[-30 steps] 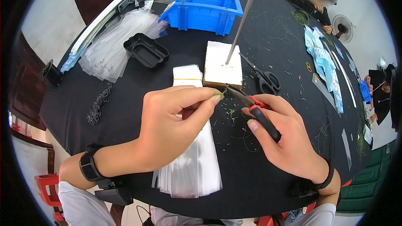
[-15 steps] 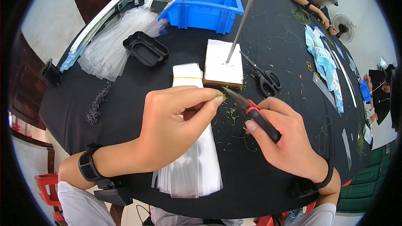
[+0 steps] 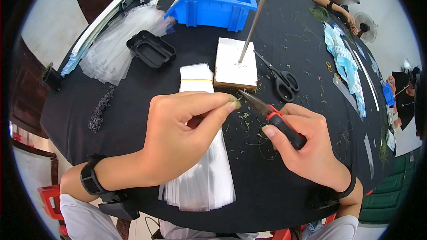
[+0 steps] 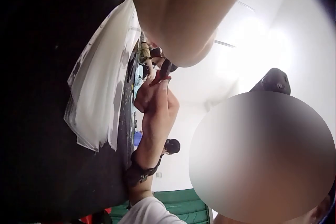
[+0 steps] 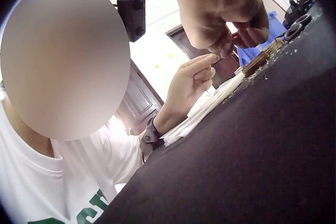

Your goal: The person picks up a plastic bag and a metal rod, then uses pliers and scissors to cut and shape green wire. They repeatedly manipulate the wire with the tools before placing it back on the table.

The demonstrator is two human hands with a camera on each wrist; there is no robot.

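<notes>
Black cloth covers the big table (image 3: 284,182), which fills most of the scene. On its far left, loose clear sleeves (image 3: 118,44) lie spread like a fan, with a blue bin (image 3: 215,15) just to their right on the far side. Near the middle, a bundle of clear sleeves (image 3: 202,186) runs from the near edge towards a block, with a yellow band round its far end. Above this bundle is the left hand (image 3: 184,133), raised off the table; the right hand (image 3: 309,144) is further right at about the same depth. Beyond them sits the white-topped block (image 3: 227,69), with a metal rod (image 3: 252,26) rising from it. To the block's left is a black tray (image 3: 153,51), and just to its right lie black scissors (image 3: 279,77), blades pointing to the far side. Smaller is the red-and-black hand tool (image 3: 287,128), gripped in the right hand's curled fingers, its metal point just beside the left fingertips (whether it touches them, I can't tell). Between left thumb and forefinger is pinched a tiny green piece (image 3: 239,103), mostly hidden. Smallest of all, green scraps (image 3: 244,119) lie scattered on the cloth in front of the block.
</notes>
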